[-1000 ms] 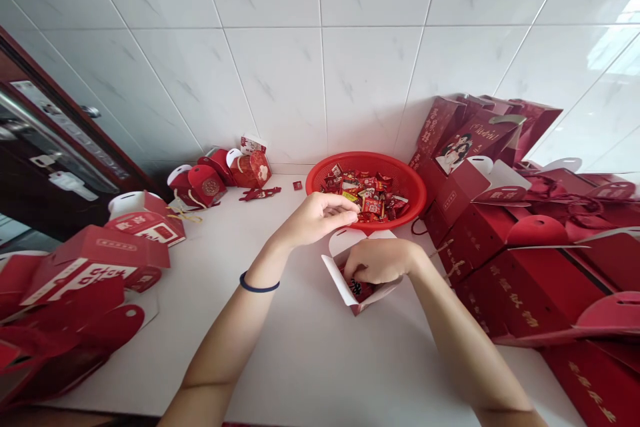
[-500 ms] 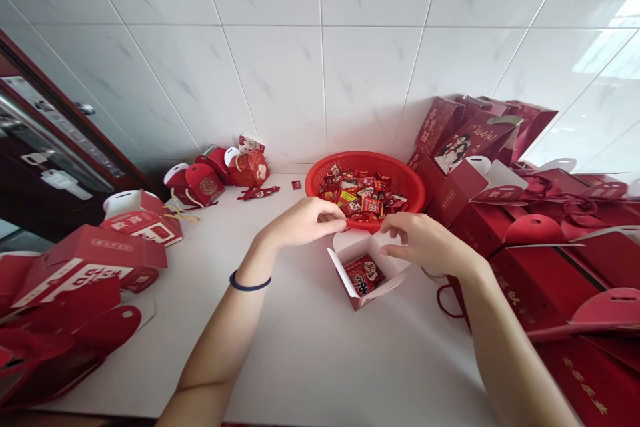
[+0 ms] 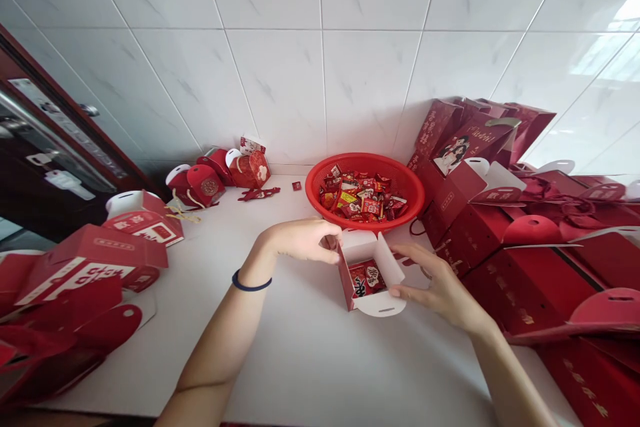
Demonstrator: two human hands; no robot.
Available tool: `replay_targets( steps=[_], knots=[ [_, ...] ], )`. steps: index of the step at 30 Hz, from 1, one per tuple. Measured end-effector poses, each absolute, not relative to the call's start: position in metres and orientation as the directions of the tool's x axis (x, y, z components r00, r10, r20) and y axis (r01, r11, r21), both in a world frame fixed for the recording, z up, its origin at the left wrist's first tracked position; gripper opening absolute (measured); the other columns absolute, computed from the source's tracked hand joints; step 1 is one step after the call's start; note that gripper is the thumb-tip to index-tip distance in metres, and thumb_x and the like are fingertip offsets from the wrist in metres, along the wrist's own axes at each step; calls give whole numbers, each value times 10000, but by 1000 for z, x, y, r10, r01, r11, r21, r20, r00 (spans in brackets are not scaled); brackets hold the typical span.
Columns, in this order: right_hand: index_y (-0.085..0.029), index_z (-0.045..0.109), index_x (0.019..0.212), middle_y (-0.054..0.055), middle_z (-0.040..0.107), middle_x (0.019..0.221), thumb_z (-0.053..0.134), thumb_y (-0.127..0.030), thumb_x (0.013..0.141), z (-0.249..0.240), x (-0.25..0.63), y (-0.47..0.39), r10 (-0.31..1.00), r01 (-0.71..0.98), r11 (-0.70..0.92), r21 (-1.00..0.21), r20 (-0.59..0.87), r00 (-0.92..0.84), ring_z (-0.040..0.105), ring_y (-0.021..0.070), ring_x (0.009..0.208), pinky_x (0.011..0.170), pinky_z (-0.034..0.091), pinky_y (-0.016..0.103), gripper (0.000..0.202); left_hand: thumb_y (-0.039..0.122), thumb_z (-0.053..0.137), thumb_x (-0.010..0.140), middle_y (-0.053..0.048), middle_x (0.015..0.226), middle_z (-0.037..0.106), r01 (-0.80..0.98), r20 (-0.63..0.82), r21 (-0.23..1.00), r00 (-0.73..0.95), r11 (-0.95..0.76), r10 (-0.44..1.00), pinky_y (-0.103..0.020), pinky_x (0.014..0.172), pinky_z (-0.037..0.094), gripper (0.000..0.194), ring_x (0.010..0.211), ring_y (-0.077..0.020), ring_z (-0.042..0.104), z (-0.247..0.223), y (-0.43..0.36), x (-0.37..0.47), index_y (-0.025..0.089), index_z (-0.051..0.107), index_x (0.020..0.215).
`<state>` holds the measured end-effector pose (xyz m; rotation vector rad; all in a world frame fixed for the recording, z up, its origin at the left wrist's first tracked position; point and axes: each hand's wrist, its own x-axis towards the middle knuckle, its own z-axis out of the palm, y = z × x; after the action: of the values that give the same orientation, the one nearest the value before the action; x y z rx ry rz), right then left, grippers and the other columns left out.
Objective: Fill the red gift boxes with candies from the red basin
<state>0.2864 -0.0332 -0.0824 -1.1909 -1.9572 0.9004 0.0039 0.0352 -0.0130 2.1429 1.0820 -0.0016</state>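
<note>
A small red gift box [image 3: 345, 285] with a white inside stands on the white table, its top flaps spread. Red candy packets [image 3: 367, 277] with white lettering lie in it. At its left side, my left hand [image 3: 310, 240] pinches the edge with curled fingers. My right hand [image 3: 430, 280] is on the right side, thumb and fingers apart, touching the outside of the upright right flap and the near corner. A white slotted flap [image 3: 385, 305] folds outward toward me. Just behind the box sits a red plastic basket [image 3: 315, 187] full of wrapped candies [image 3: 367, 200].
Large red gift boxes [image 3: 525, 273] and gift bags [image 3: 470, 137] crowd the right side. More red boxes [image 3: 95, 260] line the left, with small ones [image 3: 200, 183] by the tiled wall. A red paper piece [image 3: 259, 194] and a small red packet [image 3: 297, 186] lie behind.
Both hands have moved down from above the box's far side to its left and right sides. The right side flap now stands up, and the slotted flap has folded outward toward me.
</note>
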Motion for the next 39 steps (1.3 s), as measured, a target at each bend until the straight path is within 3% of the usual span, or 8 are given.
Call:
replay_targets(
  steps=[5,9,12,16,22,28,34,39],
  knots=[
    [-260,664,1320,150,498,1495,644,-617,876,-104,283,-32,860,362,408,-838,219,-462,486,323,1393,1130,421,484,569,472,658,786,-35,834,712,794,-266,494,525,-353,809,-277,615,403,272,728,-194,637,-21,30,23,202,642,771],
    [-284,616,1390,158,388,1582,608,-766,803,-110,287,-31,826,314,425,-849,222,-518,377,376,1465,1166,350,550,760,529,644,770,-18,618,591,860,-217,397,427,-320,878,-297,521,291,394,575,-173,531,-24,26,32,208,518,581],
    [-285,614,1391,157,367,1594,654,-744,784,-110,288,-32,828,320,418,-850,212,-519,351,373,1481,1177,338,541,762,593,634,763,-8,534,496,877,-218,367,405,-309,888,-303,507,260,502,523,-164,479,-25,25,34,215,413,518],
    [-259,644,1347,167,421,1551,656,-655,846,-112,283,-34,836,316,431,-845,242,-492,401,352,1454,1161,371,518,639,587,657,744,-7,565,499,882,-243,358,406,-307,881,-301,516,287,497,553,-179,503,-29,28,34,224,385,540],
    [-271,664,1311,159,463,1507,625,-654,870,-119,277,-33,860,306,430,-849,283,-424,465,336,1403,1144,396,498,585,559,730,692,-19,679,621,841,-193,440,430,-315,882,-299,576,377,357,699,-235,607,-35,30,34,241,570,701],
    [-254,644,1331,168,435,1516,725,-758,694,-120,276,-32,826,289,465,-837,292,-483,431,366,1422,1156,387,496,816,529,745,669,-30,728,632,873,-185,372,402,-315,897,-293,533,357,375,669,-221,588,-34,29,35,226,525,682],
    [-267,691,1230,136,515,1451,669,-563,882,-119,273,-35,866,361,447,-818,294,-405,507,311,1364,1125,433,456,457,508,790,632,-16,693,629,868,-176,380,407,-319,896,-290,528,330,386,630,-204,576,-31,28,37,223,538,689],
    [-257,720,1142,126,568,1388,662,-527,897,-115,272,-37,883,368,428,-826,295,-364,551,297,1314,1097,456,445,370,442,786,644,11,648,609,831,-148,436,444,-345,884,-292,534,330,333,605,-189,553,-25,21,39,225,534,665]
  ],
)
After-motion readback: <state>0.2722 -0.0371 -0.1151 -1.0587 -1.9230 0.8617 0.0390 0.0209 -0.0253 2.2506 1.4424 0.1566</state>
